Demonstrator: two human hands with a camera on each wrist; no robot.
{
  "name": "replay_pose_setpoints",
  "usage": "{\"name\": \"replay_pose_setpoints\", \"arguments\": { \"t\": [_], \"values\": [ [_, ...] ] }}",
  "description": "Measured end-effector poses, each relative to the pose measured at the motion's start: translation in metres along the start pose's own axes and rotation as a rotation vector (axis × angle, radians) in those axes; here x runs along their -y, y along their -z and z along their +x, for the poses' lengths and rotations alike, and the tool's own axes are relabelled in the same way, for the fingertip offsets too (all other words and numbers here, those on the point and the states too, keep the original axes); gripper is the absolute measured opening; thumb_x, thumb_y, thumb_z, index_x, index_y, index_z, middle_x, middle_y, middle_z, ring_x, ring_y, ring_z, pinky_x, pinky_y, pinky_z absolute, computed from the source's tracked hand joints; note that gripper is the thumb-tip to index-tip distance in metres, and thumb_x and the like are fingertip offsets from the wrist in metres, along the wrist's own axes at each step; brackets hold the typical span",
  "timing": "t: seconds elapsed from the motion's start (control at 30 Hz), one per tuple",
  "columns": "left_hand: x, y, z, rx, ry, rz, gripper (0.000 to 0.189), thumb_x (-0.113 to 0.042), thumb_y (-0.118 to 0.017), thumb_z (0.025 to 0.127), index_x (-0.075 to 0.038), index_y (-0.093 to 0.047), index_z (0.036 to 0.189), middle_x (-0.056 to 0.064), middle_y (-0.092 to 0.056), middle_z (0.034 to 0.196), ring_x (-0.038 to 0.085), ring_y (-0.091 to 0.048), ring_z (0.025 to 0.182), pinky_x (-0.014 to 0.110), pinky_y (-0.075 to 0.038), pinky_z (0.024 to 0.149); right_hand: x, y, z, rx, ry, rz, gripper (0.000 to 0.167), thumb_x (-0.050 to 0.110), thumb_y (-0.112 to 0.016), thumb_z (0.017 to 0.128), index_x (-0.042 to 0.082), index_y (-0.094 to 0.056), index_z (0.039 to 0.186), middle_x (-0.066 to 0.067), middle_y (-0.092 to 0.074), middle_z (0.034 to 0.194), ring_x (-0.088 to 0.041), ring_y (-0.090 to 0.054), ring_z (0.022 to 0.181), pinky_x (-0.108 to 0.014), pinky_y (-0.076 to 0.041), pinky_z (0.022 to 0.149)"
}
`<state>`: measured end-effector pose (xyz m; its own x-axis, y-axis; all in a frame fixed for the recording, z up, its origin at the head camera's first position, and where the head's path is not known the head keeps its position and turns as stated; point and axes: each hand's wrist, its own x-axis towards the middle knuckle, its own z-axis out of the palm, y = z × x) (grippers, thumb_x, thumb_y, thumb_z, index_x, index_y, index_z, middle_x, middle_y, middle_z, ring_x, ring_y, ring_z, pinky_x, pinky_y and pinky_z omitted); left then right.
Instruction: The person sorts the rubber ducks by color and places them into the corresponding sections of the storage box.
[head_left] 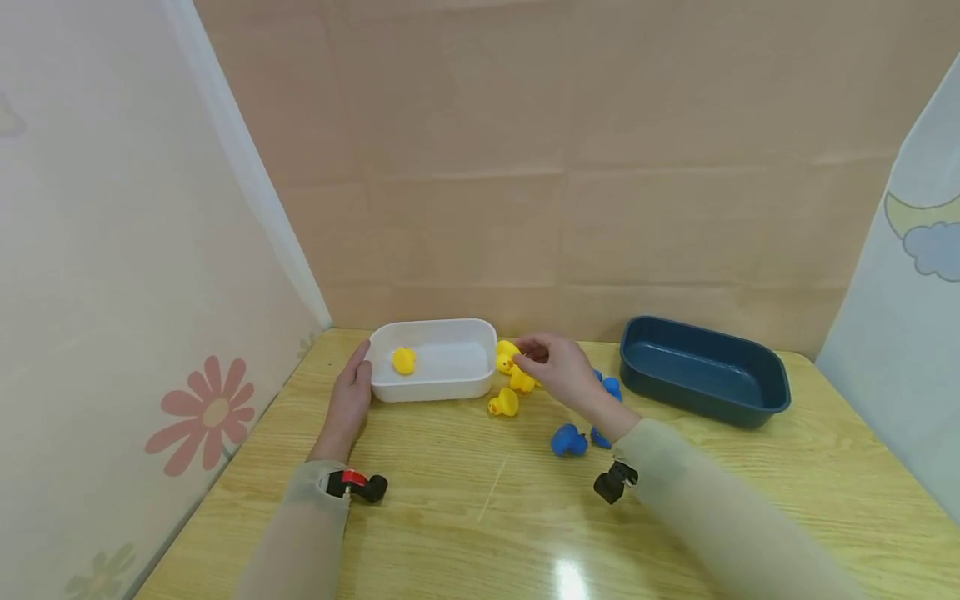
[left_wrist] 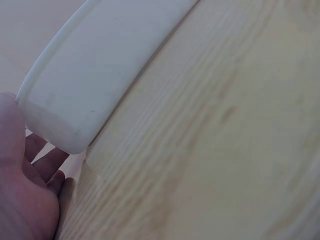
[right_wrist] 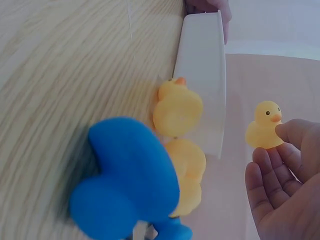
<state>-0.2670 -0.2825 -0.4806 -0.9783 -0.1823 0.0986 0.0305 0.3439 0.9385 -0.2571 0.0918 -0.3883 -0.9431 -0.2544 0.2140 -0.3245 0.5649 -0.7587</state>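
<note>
My right hand (head_left: 558, 367) pinches a yellow rubber duck (right_wrist: 264, 125) between thumb and fingertips, raised beside the right end of a white bin (head_left: 431, 389). My left hand (head_left: 352, 392) holds that bin by its left end, thumb at the rim and fingers against the outside. Inside the bin lies one yellow duck (head_left: 403, 361). On the table by its right end are more yellow ducks, one of them a duck (head_left: 504, 403) at the near corner. Several blue ducks (head_left: 568, 440) lie under and around my right wrist, partly hidden by it.
A dark blue bin (head_left: 705, 400) stands at the right of the wooden table (head_left: 450, 517). Brown paper (head_left: 450, 225) covers the back, close behind both bins. White patterned sheets (head_left: 187, 292) hang along the left and right sides.
</note>
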Motion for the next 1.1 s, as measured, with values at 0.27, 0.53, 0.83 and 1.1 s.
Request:
{"name": "replay_pose_setpoints", "arguments": {
  "t": [0.27,0.53,0.83,1.1],
  "values": [
    [-0.001,0.000,0.000,0.002,-0.006,0.003,0.059,-0.038,-0.033,0.120,-0.024,-0.029,0.177,0.006,-0.026,0.182,0.032,-0.017,0.169,0.054,-0.014,0.136,0.001,-0.019,0.012,0.000,-0.030,0.021,0.027,0.022,-0.078,0.106,0.009,-0.078,0.130,-0.005,-0.075,0.120,-0.025,-0.068,0.105,-0.037,-0.063,0.092],
    [-0.001,0.000,-0.001,0.000,-0.015,0.011,0.059,-0.036,-0.032,0.120,-0.022,-0.029,0.177,0.008,-0.027,0.181,0.032,-0.018,0.168,0.054,-0.015,0.136,0.006,-0.032,0.017,0.003,-0.044,-0.013,0.026,0.020,-0.078,0.105,0.009,-0.078,0.129,-0.006,-0.075,0.116,-0.025,-0.068,0.103,-0.035,-0.063,0.085],
    [0.000,0.000,0.000,-0.005,-0.011,0.003,0.059,-0.038,-0.032,0.120,-0.025,-0.030,0.177,0.007,-0.028,0.181,0.031,-0.019,0.168,0.053,-0.016,0.136,0.009,-0.039,0.022,-0.013,-0.066,-0.065,0.026,0.023,-0.079,0.105,0.011,-0.079,0.128,-0.004,-0.076,0.114,-0.025,-0.068,0.102,-0.036,-0.062,0.087],
    [0.001,0.001,0.001,-0.001,-0.009,0.005,0.059,-0.039,-0.032,0.120,-0.024,-0.030,0.177,0.008,-0.028,0.181,0.031,-0.020,0.168,0.053,-0.016,0.136,0.007,-0.035,0.020,-0.039,-0.047,-0.091,0.037,0.028,-0.081,0.104,0.007,-0.077,0.134,-0.006,-0.075,0.121,-0.026,-0.068,0.103,-0.038,-0.063,0.088]
  ]
}}
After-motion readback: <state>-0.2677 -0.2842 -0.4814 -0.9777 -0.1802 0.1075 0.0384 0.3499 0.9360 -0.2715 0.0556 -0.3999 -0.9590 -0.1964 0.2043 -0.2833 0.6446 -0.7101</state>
